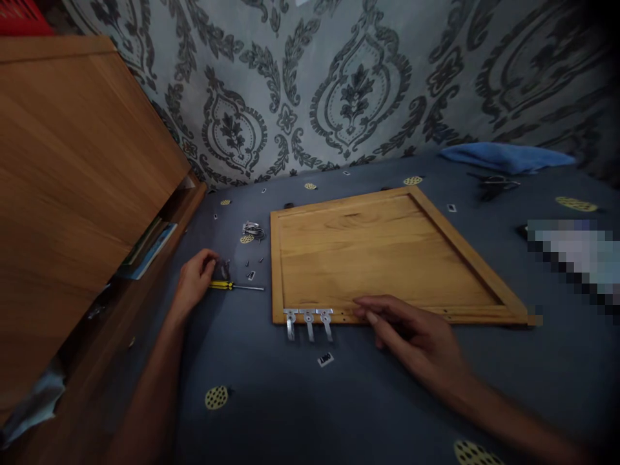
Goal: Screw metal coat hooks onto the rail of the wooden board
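Note:
A framed wooden panel (358, 252) lies flat on the dark patterned cloth. Three silver metal hooks (309, 323) sit side by side along its near edge, toward the left, their curved ends sticking out past the frame. To their right, my right hand (411, 336) is over that same edge, fingers closed in a pinch; whatever is between the fingertips cannot be made out. Left of the panel, my left hand (194, 281) rests with curled fingers beside a small pile of screws (225, 266). A yellow-handled screwdriver (223, 285) lies against that hand, its shaft pointing right.
More metal hooks (252, 230) lie in a heap left of the panel, with loose screws (247, 263) nearby. A wooden cabinet (87, 168) stands on the left. Toward the back right are a blue cloth (506, 157) and a dark tool (491, 184). Patterned wallpaper (358, 90) rises behind.

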The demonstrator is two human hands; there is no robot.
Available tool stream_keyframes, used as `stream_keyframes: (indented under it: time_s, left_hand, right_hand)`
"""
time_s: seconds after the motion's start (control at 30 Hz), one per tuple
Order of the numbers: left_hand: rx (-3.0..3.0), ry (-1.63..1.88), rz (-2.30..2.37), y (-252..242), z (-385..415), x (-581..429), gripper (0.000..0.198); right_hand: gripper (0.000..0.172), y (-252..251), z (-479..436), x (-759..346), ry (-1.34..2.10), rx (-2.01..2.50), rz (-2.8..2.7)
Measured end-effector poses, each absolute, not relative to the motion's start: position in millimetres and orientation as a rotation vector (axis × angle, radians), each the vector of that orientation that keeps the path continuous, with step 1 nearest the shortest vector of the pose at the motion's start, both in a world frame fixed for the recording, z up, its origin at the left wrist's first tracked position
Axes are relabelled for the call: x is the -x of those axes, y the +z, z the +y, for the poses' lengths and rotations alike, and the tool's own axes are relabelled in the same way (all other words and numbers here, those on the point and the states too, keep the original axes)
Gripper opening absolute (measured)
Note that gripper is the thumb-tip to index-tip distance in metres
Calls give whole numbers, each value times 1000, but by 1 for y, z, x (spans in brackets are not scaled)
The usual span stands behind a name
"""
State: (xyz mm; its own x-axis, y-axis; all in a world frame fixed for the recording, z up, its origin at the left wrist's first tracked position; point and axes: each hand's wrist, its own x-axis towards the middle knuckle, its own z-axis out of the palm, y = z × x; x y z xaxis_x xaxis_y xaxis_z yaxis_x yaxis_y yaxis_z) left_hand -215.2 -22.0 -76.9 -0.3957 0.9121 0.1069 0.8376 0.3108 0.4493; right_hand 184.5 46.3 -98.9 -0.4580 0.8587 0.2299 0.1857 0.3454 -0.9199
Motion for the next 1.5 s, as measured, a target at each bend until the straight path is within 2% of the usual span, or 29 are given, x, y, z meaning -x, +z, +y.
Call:
stream_keyframes:
  time_s: [0.37,1.33,1.5]
  left_hand:
    - [-1730,621,2173,-72,-28,214,34]
    - [-1682,609,2333,-91,-16,212,34]
    - [-1629,635,2351,-87,-14,211,46]
  right_hand:
    - [25,-100,47,-186,1136,924,-1891]
    - [21,-100,43,-184,1163,885,-1884]
    - [20,-99,43,-183,1158,847,-1895]
